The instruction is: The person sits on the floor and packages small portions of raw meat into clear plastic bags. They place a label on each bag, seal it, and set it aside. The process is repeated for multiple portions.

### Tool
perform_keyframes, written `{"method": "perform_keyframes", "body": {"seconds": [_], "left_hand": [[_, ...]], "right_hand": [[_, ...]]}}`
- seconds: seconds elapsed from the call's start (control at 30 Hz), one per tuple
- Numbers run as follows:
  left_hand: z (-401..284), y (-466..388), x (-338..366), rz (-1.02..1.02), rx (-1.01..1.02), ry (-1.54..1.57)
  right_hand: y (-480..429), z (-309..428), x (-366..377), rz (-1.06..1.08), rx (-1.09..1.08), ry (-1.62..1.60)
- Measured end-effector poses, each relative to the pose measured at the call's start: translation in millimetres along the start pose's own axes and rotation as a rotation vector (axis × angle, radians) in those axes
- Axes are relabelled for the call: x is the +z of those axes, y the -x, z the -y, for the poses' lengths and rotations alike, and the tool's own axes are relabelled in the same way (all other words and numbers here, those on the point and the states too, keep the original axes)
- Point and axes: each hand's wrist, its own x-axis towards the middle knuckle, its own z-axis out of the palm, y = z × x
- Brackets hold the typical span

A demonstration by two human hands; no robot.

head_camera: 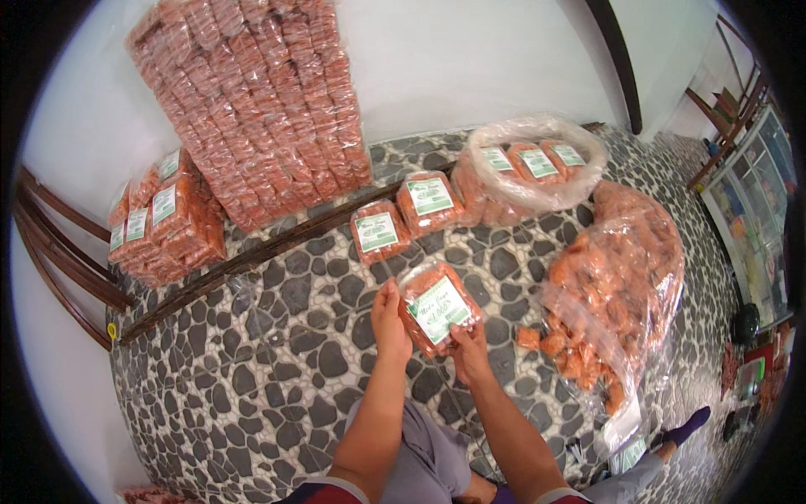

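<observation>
A clear plastic pack of orange-brown snack pieces [428, 283], bearing a green and white label, is held between my two hands above the stone-patterned floor. My left hand [390, 321] grips its left side. The fingers of my right hand [469, 349] hold the lower right corner, with the thumb on the label. Just beyond stand two similar labelled packs [381, 249], side by side. Behind them to the right, an open large clear bag [535, 201] holds several labelled packs. At the right lies a big plastic bag of loose orange pieces [604, 283], its mouth towards me.
Many packs in clear wrapping form a tall stack [264, 120] against the wall. A smaller pile of labelled packs [170, 233] sits at the left. A dark wooden strip [271, 252] crosses the floor. Labels [628, 455] lie near my leg; a glass cabinet [749, 214] stands far right.
</observation>
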Motion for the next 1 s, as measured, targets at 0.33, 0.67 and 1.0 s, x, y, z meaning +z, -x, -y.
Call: {"method": "perform_keyframes", "body": {"seconds": [0.33, 0.67, 1.0], "left_hand": [[-0.1, -16.5, -4.1, -0.056, 0.155, -0.347], [7.1, -19.8, -10.1, 0.001, 0.017, -0.208], [37.3, 18.9, 21.3, 0.386, -0.146, -0.419]], "right_hand": [[-158.6, -36.8, 127.0, -0.094, 0.002, -0.09], [-198.9, -51.9, 155.7, -0.307, -0.032, -0.052], [-86.5, -23.4, 44.6, -0.413, -0.291, 0.206]]}}
